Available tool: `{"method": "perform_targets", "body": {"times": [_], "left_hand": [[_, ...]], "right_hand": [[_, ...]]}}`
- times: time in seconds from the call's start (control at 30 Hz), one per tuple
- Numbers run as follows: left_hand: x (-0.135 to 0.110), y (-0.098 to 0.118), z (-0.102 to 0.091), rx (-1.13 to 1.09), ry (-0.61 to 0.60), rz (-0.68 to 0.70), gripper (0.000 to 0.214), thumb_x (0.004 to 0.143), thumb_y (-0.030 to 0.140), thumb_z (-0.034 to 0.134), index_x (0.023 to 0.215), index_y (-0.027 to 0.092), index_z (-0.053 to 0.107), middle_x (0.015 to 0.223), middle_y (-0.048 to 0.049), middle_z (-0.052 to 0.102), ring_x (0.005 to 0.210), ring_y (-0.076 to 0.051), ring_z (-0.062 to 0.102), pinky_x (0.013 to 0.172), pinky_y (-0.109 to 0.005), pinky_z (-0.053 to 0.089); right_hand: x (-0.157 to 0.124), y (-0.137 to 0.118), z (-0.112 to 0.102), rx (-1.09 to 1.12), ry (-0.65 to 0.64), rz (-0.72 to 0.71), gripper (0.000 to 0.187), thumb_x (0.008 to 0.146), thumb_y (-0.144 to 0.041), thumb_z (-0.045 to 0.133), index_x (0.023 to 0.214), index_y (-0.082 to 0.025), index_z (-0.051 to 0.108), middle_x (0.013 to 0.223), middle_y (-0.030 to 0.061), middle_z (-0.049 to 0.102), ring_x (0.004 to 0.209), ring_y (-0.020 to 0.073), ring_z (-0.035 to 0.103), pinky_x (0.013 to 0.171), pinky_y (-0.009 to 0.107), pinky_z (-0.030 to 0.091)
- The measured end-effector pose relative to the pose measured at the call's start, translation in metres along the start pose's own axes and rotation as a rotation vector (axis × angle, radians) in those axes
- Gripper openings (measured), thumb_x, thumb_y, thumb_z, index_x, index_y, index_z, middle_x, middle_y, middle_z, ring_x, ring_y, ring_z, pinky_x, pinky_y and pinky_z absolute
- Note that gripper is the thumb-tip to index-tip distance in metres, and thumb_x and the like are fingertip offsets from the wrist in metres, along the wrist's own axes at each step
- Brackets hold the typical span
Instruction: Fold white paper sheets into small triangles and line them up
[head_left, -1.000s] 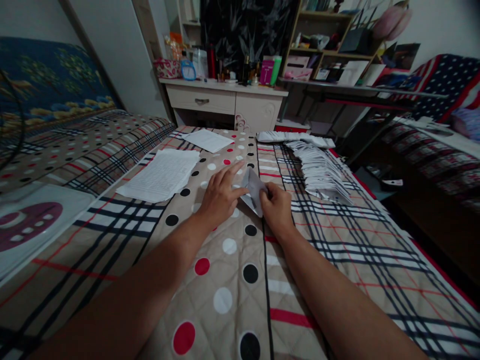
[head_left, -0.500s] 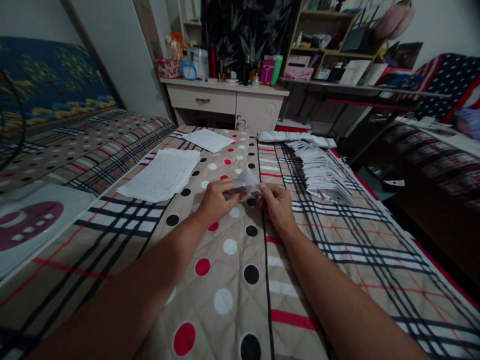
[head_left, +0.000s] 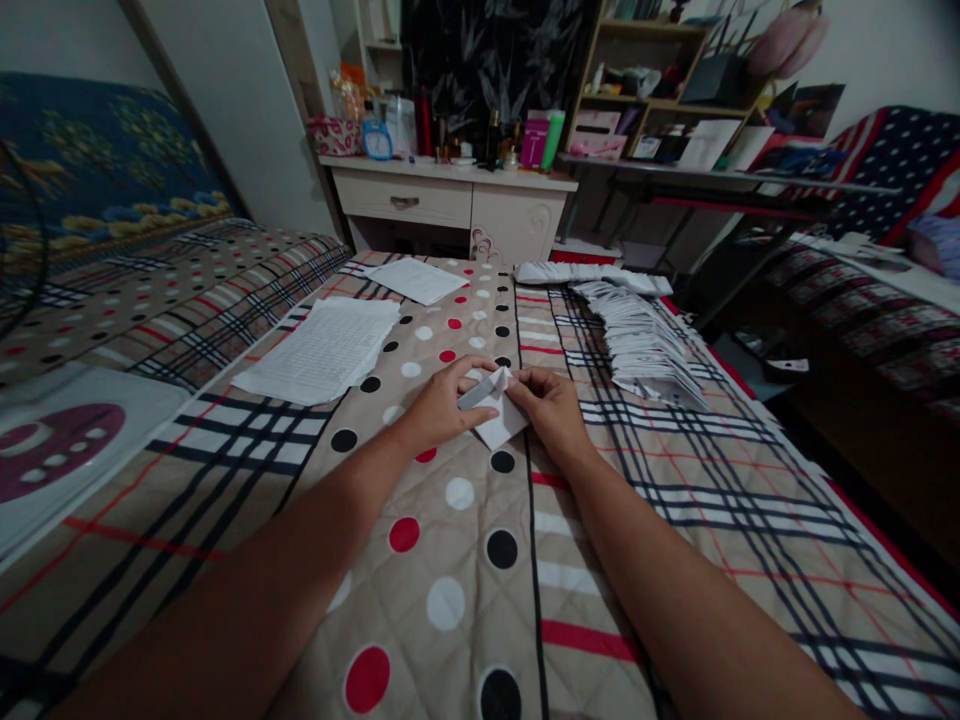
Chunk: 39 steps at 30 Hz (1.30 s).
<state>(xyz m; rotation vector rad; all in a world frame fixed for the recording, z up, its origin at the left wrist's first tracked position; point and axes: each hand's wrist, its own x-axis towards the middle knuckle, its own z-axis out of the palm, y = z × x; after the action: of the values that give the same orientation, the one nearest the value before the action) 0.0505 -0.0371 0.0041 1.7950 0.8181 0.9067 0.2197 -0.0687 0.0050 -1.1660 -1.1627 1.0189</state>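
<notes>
A small folded piece of white paper is held between my two hands, just above the quilted bedspread. My left hand grips its left side, thumb on the near face and fingers behind. With thumb and forefinger pinched, my right hand holds the paper's right side close to a raised peak. A flap stands up along the upper left part of the fold. The fingertips behind the paper are partly hidden.
Printed sheets lie to the left, with another white sheet beyond them. Rows of folded paper pieces sit at right. A white bag with a purple print rests far left. A dresser stands behind the bed.
The paper has been turned, so its pale pointed face now hangs toward me. Both hands have shifted slightly, and the left fingers have spread along the paper's edge.
</notes>
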Motion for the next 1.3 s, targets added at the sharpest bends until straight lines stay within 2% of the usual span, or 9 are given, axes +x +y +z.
{"method": "perform_targets", "body": {"times": [0.07,0.2,0.3,0.37,0.57,0.77,1.0,1.3], "left_hand": [[0.0,-0.001,0.002,0.017,0.009,0.019,0.056,0.068,0.017,0.074,0.119,0.019,0.05,0.083,-0.0008,0.066,0.067,-0.014,0.065,0.058,-0.023,0.05],[0.0,-0.003,0.006,0.285,0.196,0.158,0.052,0.064,0.018,0.08,0.11,0.021,0.054,0.109,-0.0051,0.063,0.089,-0.018,0.065,0.075,-0.032,0.055],[-0.001,0.0,0.006,0.532,0.286,0.265,0.039,0.064,0.022,0.082,0.096,0.022,0.059,0.113,-0.0062,0.06,0.106,-0.023,0.06,0.089,-0.04,0.053],[-0.002,0.002,0.007,0.596,0.298,0.306,0.026,0.068,0.024,0.08,0.086,0.02,0.061,0.112,-0.007,0.059,0.109,-0.024,0.058,0.093,-0.041,0.051],[-0.001,0.002,0.01,0.526,0.326,0.287,0.005,0.078,0.017,0.068,0.077,0.019,0.064,0.106,-0.0067,0.061,0.102,-0.02,0.061,0.09,-0.036,0.051],[0.001,0.006,0.012,0.36,0.354,0.179,0.007,0.075,0.012,0.065,0.071,0.018,0.063,0.102,-0.0058,0.065,0.094,-0.017,0.063,0.072,-0.027,0.051],[0.001,0.008,0.012,0.214,0.4,0.143,0.008,0.073,0.009,0.062,0.07,0.017,0.063,0.102,-0.0056,0.065,0.092,-0.017,0.064,0.062,-0.022,0.048],[-0.002,0.013,0.014,0.266,0.317,0.167,0.008,0.074,0.009,0.062,0.072,0.017,0.065,0.107,-0.0069,0.064,0.095,-0.016,0.063,0.068,-0.024,0.049]], "right_hand": [[0.0,0.0,0.0,-0.012,0.007,0.015,0.025,0.065,-0.04,0.075,0.069,-0.017,0.067,0.062,0.0002,0.062,0.054,0.0116,0.049,0.049,0.024,0.035],[0.002,0.001,-0.001,-0.033,0.04,0.013,0.026,0.065,-0.041,0.075,0.066,-0.016,0.065,0.059,-0.0005,0.06,0.051,0.0107,0.046,0.048,0.024,0.032],[0.002,0.002,-0.001,-0.055,0.065,0.005,0.028,0.066,-0.042,0.074,0.064,-0.017,0.064,0.056,-0.0013,0.057,0.05,0.0104,0.044,0.047,0.024,0.031],[0.002,0.002,0.0,-0.065,0.059,-0.001,0.027,0.066,-0.042,0.074,0.065,-0.017,0.065,0.058,-0.0008,0.059,0.052,0.0108,0.045,0.048,0.024,0.032],[0.001,0.001,0.001,-0.082,0.046,-0.015,0.028,0.066,-0.043,0.074,0.066,-0.016,0.065,0.06,-0.0002,0.059,0.055,0.011,0.047,0.05,0.024,0.034],[0.001,0.001,0.001,-0.113,0.066,-0.02,0.03,0.067,-0.043,0.073,0.062,-0.017,0.061,0.059,-0.0003,0.058,0.054,0.0111,0.046,0.049,0.024,0.033],[0.004,0.005,0.004,-0.227,0.106,-0.004,0.028,0.066,-0.04,0.071,0.057,-0.019,0.055,0.054,-0.0017,0.053,0.05,0.0105,0.043,0.047,0.024,0.03],[0.002,0.007,0.009,-0.552,0.148,-0.056,0.024,0.065,-0.035,0.071,0.057,-0.02,0.054,0.053,-0.004,0.051,0.05,0.0103,0.043,0.049,0.024,0.028]]}}
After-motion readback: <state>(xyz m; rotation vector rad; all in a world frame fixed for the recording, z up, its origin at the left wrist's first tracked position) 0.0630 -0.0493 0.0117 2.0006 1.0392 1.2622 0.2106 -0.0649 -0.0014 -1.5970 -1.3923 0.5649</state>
